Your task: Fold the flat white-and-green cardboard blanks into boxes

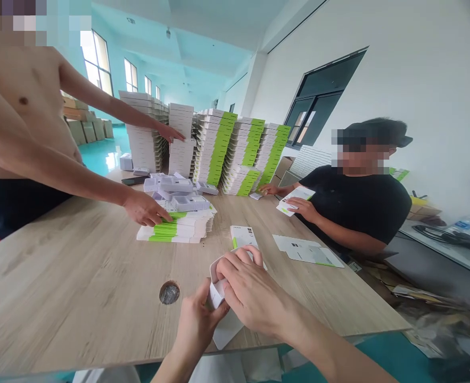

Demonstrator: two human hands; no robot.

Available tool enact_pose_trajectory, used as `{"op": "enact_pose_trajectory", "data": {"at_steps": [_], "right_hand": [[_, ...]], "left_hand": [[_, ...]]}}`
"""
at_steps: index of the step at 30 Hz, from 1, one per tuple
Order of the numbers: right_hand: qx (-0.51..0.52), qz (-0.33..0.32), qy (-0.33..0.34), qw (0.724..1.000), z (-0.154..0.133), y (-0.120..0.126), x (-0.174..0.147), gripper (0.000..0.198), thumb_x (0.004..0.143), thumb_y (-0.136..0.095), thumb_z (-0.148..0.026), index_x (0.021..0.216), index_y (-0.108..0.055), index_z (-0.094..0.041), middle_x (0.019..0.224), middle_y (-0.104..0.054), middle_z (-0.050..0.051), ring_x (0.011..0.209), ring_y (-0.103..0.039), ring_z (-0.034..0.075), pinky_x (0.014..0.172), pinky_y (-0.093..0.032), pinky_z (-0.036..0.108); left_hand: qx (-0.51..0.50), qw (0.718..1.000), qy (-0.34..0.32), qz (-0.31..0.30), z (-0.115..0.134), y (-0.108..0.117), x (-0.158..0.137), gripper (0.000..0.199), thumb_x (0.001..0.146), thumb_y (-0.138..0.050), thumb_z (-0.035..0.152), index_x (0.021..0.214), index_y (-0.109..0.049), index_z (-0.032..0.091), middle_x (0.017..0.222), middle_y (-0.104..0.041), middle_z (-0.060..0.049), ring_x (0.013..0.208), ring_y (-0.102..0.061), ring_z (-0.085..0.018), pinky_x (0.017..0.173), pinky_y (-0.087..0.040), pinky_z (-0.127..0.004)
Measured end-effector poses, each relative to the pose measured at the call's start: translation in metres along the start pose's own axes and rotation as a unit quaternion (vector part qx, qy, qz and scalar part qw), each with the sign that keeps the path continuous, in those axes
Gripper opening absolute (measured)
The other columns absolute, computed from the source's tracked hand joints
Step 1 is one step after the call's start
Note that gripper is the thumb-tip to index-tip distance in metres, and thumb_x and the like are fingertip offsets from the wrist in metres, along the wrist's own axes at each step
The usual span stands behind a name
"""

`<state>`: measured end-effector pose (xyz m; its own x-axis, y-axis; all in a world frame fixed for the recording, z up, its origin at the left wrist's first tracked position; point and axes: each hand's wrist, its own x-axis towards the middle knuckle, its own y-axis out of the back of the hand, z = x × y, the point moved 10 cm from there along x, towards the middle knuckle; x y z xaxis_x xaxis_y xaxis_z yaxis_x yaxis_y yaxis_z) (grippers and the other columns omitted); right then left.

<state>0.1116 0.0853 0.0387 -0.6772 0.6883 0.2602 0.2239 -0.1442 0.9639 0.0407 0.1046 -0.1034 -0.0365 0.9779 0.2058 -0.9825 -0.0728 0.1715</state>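
Near the front edge of the table, a partly folded white carton (pixel 227 331) is between my two hands. My left hand (pixel 197 322) grips its left end, thumb and fingers pressed to the folded flaps. Over the top lies my right hand (pixel 254 287), its fingers curled around the carton's upper edge and partly hiding it. Just beyond my right fingers, a white and green carton (pixel 242 234) lies on the table. A flat unfolded carton (pixel 308 251) rests to the right of it.
The wooden table (pixel 79 298) has a round hole (pixel 169 292). At left, a co-worker's hand (pixel 147 207) touches a pile of flat cartons (pixel 179 230) beneath white trays (pixel 190 202). Tall carton stacks (pixel 214 149) stand behind. Another person (pixel 354 197) at right holds a carton (pixel 296 200).
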Motion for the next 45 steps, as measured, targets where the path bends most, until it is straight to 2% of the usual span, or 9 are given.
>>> {"op": "enact_pose_trajectory", "data": {"at_steps": [9,12,15,18,22,26,30,36,45], "right_hand": [[0.034,0.138,-0.002,0.99,0.005,-0.004,-0.012,0.015,0.081,-0.037,-0.01,0.084,-0.041,-0.024,0.085,-0.057,0.004,0.08,-0.05,0.024,0.085,-0.034,0.044],[0.044,0.185,0.004,0.982,0.003,0.003,-0.019,0.017,0.089,-0.036,-0.01,0.089,-0.047,-0.023,0.087,-0.061,0.003,0.081,-0.054,0.022,0.093,-0.032,0.044],[0.042,0.205,0.021,0.978,0.0,0.008,-0.026,0.023,0.096,-0.039,-0.011,0.107,-0.057,-0.022,0.104,-0.07,0.004,0.096,-0.061,0.022,0.106,-0.024,0.044],[0.038,0.203,0.019,0.978,0.0,0.009,-0.029,0.026,0.099,-0.042,-0.014,0.113,-0.061,-0.023,0.111,-0.072,0.005,0.104,-0.063,0.022,0.113,-0.019,0.043],[0.037,0.193,0.005,0.981,0.002,0.004,-0.032,0.025,0.103,-0.041,-0.021,0.111,-0.064,-0.024,0.109,-0.074,0.005,0.108,-0.063,0.023,0.113,-0.021,0.042],[0.053,0.172,-0.012,0.984,0.005,-0.002,-0.031,0.026,0.105,-0.048,-0.045,0.114,-0.063,-0.026,0.111,-0.075,0.003,0.111,-0.062,0.025,0.117,-0.017,0.044],[0.069,0.161,-0.014,0.984,0.007,0.002,-0.026,0.038,0.096,-0.058,-0.064,0.104,-0.063,-0.028,0.104,-0.076,-0.001,0.102,-0.066,0.024,0.123,-0.011,0.048],[0.038,0.116,-0.017,0.992,0.005,0.003,-0.019,0.031,0.086,-0.081,-0.048,0.093,-0.061,-0.025,0.097,-0.074,-0.002,0.098,-0.068,0.024,0.124,-0.018,0.057],[0.02,0.097,-0.047,0.994,0.006,-0.013,-0.014,0.055,0.065,-0.097,-0.041,0.095,-0.055,-0.023,0.099,-0.068,0.004,0.094,-0.069,0.027,0.111,-0.043,0.06]], "left_hand": [[0.0,1.0,0.005,0.009,-0.002,0.001,-0.001,0.022,0.083,-0.066,0.042,0.078,-0.061,0.02,0.058,-0.049,0.007,0.058,-0.039,-0.012,0.055,-0.035,-0.019],[0.001,1.0,0.002,0.02,0.0,0.002,-0.001,0.023,0.084,-0.066,0.042,0.081,-0.062,0.02,0.058,-0.051,0.007,0.057,-0.04,-0.012,0.054,-0.035,-0.019],[0.002,1.0,-0.006,0.024,0.004,0.003,0.0,0.025,0.085,-0.065,0.043,0.085,-0.065,0.019,0.06,-0.056,0.006,0.058,-0.043,-0.013,0.056,-0.038,-0.019],[0.003,1.0,-0.018,0.02,0.007,0.002,0.0,0.027,0.086,-0.064,0.044,0.092,-0.069,0.018,0.062,-0.061,0.004,0.058,-0.044,-0.013,0.058,-0.04,-0.02],[0.013,0.999,-0.033,0.01,0.008,0.0,0.0,0.03,0.086,-0.065,0.045,0.098,-0.071,0.019,0.062,-0.064,0.003,0.059,-0.051,-0.015,0.06,-0.044,-0.021],[0.051,0.998,-0.046,0.002,0.013,0.002,0.001,0.032,0.086,-0.064,0.049,0.093,-0.071,0.019,0.066,-0.069,0.0,0.059,-0.057,-0.017,0.059,-0.046,-0.023],[0.071,0.996,-0.052,-0.007,0.021,0.005,0.003,0.031,0.083,-0.062,0.047,0.089,-0.07,0.018,0.067,-0.072,-0.003,0.055,-0.057,-0.017,0.055,-0.045,-0.023],[0.085,0.994,-0.069,0.008,0.014,0.006,0.002,0.021,0.075,-0.059,0.034,0.086,-0.068,0.019,0.063,-0.066,-0.001,0.054,-0.052,-0.016,0.054,-0.038,-0.022],[0.091,0.992,-0.086,0.023,0.001,0.004,-0.003,0.023,0.071,-0.055,0.022,0.09,-0.066,0.019,0.056,-0.049,0.006,0.053,-0.03,-0.013,0.05,-0.027,-0.019]]}}
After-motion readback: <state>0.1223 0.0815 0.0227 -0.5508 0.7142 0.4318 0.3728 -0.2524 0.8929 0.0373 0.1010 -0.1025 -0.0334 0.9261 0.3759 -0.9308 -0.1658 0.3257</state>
